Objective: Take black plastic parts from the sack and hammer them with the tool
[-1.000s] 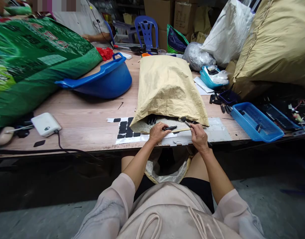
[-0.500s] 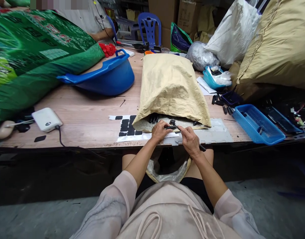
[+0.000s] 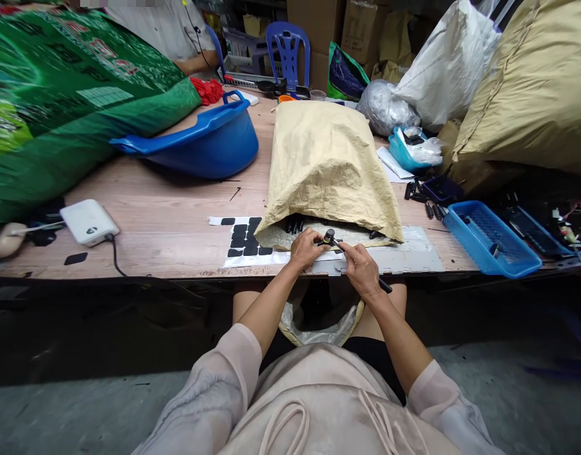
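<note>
Tool head (image 3: pixel 329 235) and left hand (image 3: pixel 305 248) hide most of black piece (image 3: pixel 322 242). Green bag (image 3: pixel 95 101) runs off left edge, tan sack (image 3: pixel 532 95) off right.

In my right hand (image 3: pixel 363 270), I note a slender metal tool (image 3: pixel 338 244): silver-grey shaft, black head and handle end. In my left hand (image 3: pixel 305 248), the small part (image 3: pixel 321 242) shows black. The creased paper-like sack (image 3: pixel 330 151) is plain tan. A white sheet (image 3: pixel 245 260) bears rows of black rounded squares. The desk (image 3: pixel 176 218) is pinkish-brown wood grain; the deep plastic basin (image 3: pixel 214 145), blue; the glossy bulging sack (image 3: pixel 129 107), green with red-and-white lettering.
</note>
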Tool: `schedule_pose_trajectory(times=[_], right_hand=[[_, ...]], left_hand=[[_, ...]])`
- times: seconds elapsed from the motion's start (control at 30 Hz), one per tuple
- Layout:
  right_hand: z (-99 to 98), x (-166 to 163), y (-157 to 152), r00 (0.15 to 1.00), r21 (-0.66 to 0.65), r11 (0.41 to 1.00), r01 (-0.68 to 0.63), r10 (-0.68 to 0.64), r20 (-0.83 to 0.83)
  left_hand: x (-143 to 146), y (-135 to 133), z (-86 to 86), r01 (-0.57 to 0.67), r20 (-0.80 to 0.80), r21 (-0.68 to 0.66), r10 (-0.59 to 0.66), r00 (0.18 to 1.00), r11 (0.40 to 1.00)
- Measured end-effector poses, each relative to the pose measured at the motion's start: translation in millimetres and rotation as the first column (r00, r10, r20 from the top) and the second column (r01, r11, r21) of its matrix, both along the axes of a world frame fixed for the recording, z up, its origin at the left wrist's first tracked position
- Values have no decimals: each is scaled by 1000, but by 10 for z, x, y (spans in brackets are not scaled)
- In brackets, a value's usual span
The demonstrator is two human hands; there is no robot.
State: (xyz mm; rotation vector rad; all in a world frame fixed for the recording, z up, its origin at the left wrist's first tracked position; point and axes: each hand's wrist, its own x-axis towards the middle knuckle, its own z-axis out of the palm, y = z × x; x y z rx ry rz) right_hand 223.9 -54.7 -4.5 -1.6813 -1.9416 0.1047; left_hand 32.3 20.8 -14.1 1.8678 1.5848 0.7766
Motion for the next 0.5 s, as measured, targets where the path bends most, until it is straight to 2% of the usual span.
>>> schedule_pose_trajectory(times=[0.17,0.5], right_hand=[[109,-5,20,996,42,999,29,-25,-87],[103,-77,-38,999,-41,999,35,-37,-34]], left_hand=[[-1,7,12,7,10,-23,-7,1000,1000],[13,0,48,-13,6,-46,14,1000,999]])
